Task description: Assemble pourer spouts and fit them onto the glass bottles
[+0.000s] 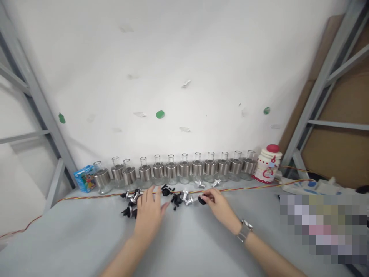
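My left hand [149, 215] hovers with fingers spread over a cluster of black and silver bottle pourers [129, 211], hiding part of them. My right hand [220, 207] pinches a small black round cap [201, 200] between thumb and fingers. Between the hands lie loose black pieces [176, 199] and white or silver pieces [189, 200], too small to make out fully. Two more pale winged pieces [216, 182] lie farther back, near the bottles. Behind them, several glass bottles with metal sleeves [184, 168] stand upright in a row.
A blue printed box [85, 179] is at the row's left end. On the right are a white jar with a red lid [267, 163] and a white power strip [314, 186]. A twisted red-yellow cord [245, 189] crosses the grey tabletop [80, 231]. Metal posts flank both sides.
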Motion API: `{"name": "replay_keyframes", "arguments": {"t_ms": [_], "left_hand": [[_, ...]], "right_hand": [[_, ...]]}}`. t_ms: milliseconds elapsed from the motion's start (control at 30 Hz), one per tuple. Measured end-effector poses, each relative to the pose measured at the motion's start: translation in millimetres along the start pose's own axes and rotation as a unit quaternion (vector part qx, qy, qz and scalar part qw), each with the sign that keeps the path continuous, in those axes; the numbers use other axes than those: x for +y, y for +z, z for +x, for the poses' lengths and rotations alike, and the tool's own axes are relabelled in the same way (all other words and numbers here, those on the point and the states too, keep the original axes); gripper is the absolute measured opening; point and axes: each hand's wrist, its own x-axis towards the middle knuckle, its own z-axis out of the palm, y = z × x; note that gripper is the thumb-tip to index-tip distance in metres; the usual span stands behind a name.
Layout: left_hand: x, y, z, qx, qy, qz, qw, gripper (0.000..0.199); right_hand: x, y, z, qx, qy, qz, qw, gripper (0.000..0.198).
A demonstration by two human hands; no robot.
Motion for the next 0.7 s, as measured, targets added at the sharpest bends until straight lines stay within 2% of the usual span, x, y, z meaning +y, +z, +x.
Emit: {"name": "replay_keyframes", "arguments": {"t_ms": [33,100,167,233,267,300,367,400,500,600,700], "left_hand": [[7,0,-2,-0.012,0.017,-0.090,0.996,0.047],[23,1,-9,-0.071,0.041,-0.289,0.954,0.058],[38,2,-19,-0.119,0.018,-0.432,0.894,0.060],[46,3,-25,-0.146,-0.012,-0.483,0.863,0.048],[47,3,-27,-0.150,-0.030,-0.492,0.857,0.043],[47,3,-27,-0.148,-0.050,-0.495,0.855,0.040],[43,3,-23,-0.139,-0.104,-0.511,0.842,0.040],[41,3,-21,-0.134,-0.134,-0.526,0.829,0.041],[38,3,-13,-0.128,-0.205,-0.579,0.779,0.037],[39,1,-10,-0.124,-0.226,-0.612,0.747,0.030],[38,1,-9,-0.143,-0.226,-0.639,0.722,0.035]], "right_hand": [[-7,2,-3,-0.013,0.010,0.025,1.000,0.021],[-23,10,-13,-0.052,0.028,0.094,0.994,0.029],[-36,20,-22,-0.116,0.083,0.269,0.952,0.031],[-44,26,-28,-0.160,0.100,0.330,0.925,0.031],[-45,26,-28,-0.161,0.096,0.317,0.930,0.031],[-44,25,-27,-0.146,0.080,0.278,0.946,0.030],[-38,18,-23,-0.092,0.012,0.146,0.985,0.029],[-34,15,-20,-0.070,-0.032,0.068,0.995,0.028],[-22,9,-13,-0.073,-0.122,-0.112,0.983,0.038],[-14,12,-11,-0.085,-0.119,-0.182,0.972,0.036],[-11,16,-11,-0.072,-0.101,-0.189,0.974,0.028]]}}
